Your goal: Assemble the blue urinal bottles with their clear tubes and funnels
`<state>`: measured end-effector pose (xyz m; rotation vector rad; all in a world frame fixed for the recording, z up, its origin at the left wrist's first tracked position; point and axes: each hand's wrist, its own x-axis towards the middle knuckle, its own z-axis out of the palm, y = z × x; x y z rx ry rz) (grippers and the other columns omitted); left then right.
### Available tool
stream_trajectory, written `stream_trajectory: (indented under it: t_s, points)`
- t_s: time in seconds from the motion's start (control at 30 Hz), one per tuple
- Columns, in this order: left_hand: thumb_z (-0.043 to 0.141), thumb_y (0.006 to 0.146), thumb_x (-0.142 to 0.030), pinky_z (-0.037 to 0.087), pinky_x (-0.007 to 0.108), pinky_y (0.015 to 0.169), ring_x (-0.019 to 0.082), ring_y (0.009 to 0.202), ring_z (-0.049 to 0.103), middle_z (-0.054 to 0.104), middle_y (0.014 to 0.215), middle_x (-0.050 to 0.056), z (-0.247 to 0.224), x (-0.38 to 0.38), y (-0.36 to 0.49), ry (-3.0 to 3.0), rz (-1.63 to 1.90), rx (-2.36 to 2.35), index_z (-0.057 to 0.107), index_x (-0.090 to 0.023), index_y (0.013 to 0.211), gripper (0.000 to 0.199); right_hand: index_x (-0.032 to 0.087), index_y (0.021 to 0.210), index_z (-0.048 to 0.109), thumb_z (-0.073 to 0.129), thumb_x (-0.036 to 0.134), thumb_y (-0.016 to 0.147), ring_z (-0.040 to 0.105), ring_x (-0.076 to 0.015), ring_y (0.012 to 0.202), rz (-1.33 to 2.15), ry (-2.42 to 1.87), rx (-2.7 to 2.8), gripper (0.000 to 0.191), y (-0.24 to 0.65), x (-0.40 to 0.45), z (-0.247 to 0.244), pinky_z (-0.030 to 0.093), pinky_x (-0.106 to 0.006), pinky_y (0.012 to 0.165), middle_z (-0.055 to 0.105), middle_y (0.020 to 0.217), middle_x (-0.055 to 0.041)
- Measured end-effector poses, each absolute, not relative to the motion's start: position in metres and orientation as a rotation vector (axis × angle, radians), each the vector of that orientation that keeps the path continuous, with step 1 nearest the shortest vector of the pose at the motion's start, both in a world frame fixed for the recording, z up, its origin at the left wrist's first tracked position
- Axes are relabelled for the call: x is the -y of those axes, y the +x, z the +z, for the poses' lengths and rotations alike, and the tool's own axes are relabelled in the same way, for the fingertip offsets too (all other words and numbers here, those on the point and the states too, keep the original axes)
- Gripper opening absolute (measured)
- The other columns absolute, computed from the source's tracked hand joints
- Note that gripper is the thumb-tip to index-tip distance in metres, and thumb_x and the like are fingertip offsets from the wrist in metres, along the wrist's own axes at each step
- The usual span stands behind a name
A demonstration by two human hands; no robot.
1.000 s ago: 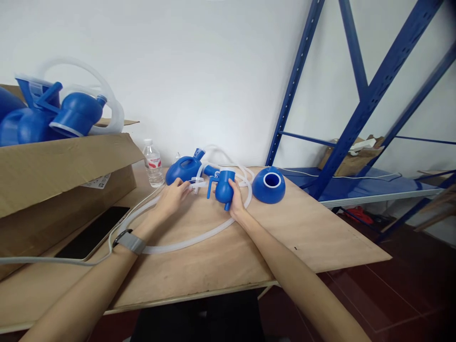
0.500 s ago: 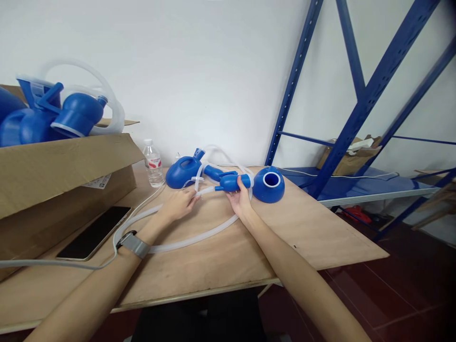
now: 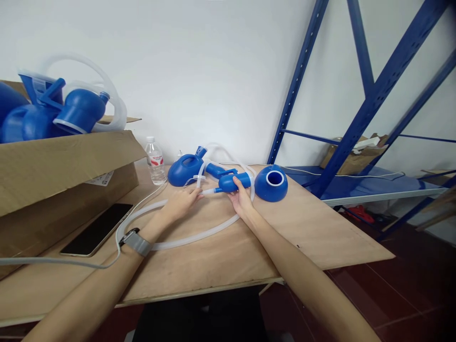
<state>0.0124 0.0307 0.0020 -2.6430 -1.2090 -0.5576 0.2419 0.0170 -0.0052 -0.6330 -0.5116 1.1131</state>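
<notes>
My right hand is wrapped round a small blue bottle-shaped part with a handle on top. From its narrow left tip runs a clear tube, pinched near its end by my left hand. A long translucent hose loops over the table around both hands. Just right of my right hand rests a blue round container, its white-rimmed opening facing me. Behind my left hand lies a blue jug with a handle and spout. Another blue piece lies beside that jug.
At the left, a cardboard box holds several blue containers and hoses. A black phone and a water bottle stand or lie near it on the wooden table. A blue shelf frame rises at the right.
The view has shifted slightly. My left hand has moved a little closer to the blue part's tip along the tube. My right hand keeps its hold.
</notes>
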Motion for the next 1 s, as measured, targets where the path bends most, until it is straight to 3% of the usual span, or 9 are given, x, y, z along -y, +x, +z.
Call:
stream_trajectory:
  t_s: [0.3, 0.5, 0.67, 0.87, 1.0]
  points:
    - [0.039, 0.106, -0.033, 0.051, 0.032, 0.080, 0.026, 0.099, 0.071, 0.072, 0.114, 0.015, 0.000, -0.033, 0.010, -2.595, -0.673, 1.122, 0.053, -0.016, 0.135, 0.036, 0.026, 0.109, 0.063, 0.088, 0.035, 0.069, 0.073, -0.0232, 0.100, 1.134, -0.627, 0.558, 0.048, 0.230, -0.006, -0.003, 0.064, -0.041, 0.082, 0.077, 0.106, -0.0014]
    - [0.038, 0.107, -0.034, 0.050, 0.033, 0.075, 0.026, 0.092, 0.071, 0.073, 0.109, 0.015, 0.004, -0.025, 0.016, -2.578, -0.534, 1.161, 0.059, -0.015, 0.115, 0.030, 0.026, 0.107, 0.065, 0.090, 0.028, 0.067, 0.074, -0.0209, 0.093, 1.154, -0.669, 0.511, 0.047, 0.225, -0.004, -0.002, 0.064, -0.039, 0.079, 0.078, 0.098, 0.0013]
    - [0.037, 0.107, -0.032, 0.051, 0.035, 0.075, 0.029, 0.094, 0.072, 0.074, 0.107, 0.017, 0.009, -0.020, 0.021, -2.551, -0.573, 1.223, 0.059, -0.012, 0.120, 0.032, 0.024, 0.108, 0.067, 0.088, 0.031, 0.072, 0.074, -0.0210, 0.094, 1.216, -0.675, 0.437, 0.042, 0.224, -0.004, -0.003, 0.065, -0.038, 0.077, 0.078, 0.102, -0.0004]
    - [0.036, 0.108, -0.034, 0.053, 0.036, 0.083, 0.028, 0.101, 0.071, 0.072, 0.116, 0.016, 0.007, -0.020, 0.021, -2.592, -0.746, 1.196, 0.054, -0.015, 0.134, 0.037, 0.024, 0.109, 0.067, 0.085, 0.032, 0.076, 0.074, -0.0204, 0.094, 1.290, -0.648, 0.399, 0.038, 0.230, -0.010, -0.002, 0.065, -0.034, 0.077, 0.078, 0.103, -0.0016]
    - [0.036, 0.108, -0.035, 0.052, 0.037, 0.090, 0.027, 0.106, 0.070, 0.071, 0.117, 0.015, 0.003, -0.023, 0.019, -2.641, -0.726, 1.090, 0.053, -0.016, 0.131, 0.035, 0.025, 0.109, 0.068, 0.083, 0.032, 0.076, 0.074, -0.0192, 0.091, 1.284, -0.651, 0.407, 0.037, 0.232, -0.012, -0.004, 0.065, -0.031, 0.072, 0.078, 0.103, -0.0005]
